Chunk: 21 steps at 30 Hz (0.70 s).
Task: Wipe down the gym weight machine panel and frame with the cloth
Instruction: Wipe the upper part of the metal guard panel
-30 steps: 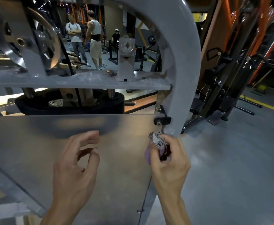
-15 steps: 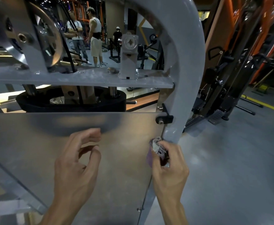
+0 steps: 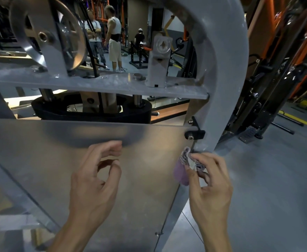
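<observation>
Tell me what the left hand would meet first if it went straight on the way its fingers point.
Most likely the metal panel: the left hand, loosely curled and holding nothing, hangs in front of it, fingertips aimed up and forward. Depth is unclear; the gap cannot be judged.

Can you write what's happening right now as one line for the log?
step: wiping frame | right hand: pinches cloth against frame | left hand: empty, near panel

Cloth partly hidden by right hand.
</observation>
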Tool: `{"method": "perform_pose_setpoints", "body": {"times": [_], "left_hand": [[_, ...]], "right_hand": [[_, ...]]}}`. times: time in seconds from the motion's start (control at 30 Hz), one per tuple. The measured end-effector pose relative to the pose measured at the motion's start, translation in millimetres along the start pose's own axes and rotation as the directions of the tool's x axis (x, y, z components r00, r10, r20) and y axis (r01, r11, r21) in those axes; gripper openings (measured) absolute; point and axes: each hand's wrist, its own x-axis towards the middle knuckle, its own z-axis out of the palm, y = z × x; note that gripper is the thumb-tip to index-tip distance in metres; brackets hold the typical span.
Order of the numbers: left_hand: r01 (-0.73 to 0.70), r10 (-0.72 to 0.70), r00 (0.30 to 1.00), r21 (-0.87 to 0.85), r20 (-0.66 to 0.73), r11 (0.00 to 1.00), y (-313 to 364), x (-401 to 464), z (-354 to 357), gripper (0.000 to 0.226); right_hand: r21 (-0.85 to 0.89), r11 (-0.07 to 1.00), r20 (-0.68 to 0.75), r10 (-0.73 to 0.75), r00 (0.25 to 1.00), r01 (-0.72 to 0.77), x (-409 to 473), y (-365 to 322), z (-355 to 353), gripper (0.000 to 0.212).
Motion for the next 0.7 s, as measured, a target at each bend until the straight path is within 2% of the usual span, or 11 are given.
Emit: {"method": "perform_pose_setpoints", "body": {"times": [0.23,0.33,0.57,0.7], "left_hand": [[-0.006,0.006,1.000,-0.010,-0.012,1.000,0,2,1,0.036],[-0.002,0.002,1.000,-0.012,-0.014,1.000,0,2,1,0.035],[0.005,-0.005,1.000,-0.007,-0.012,1.000,0,3,0,0.035],[0.007,-0.007,1.000,-0.013,-0.013,1.000,1,3,1,0.034]], "right_hand": [[-0.128,0.991,-0.123,-0.057,0.991,0.041,2,11,10,0.034],[-0.177,0.982,-0.183,-0.099,0.978,0.066,1,5,21,0.023],[-0.194,0.975,-0.133,-0.134,0.982,0.107,1,-8,33,0.019],[-0.191,0.980,-0.203,-0.097,0.974,0.058,5,8,13,0.019]]}}
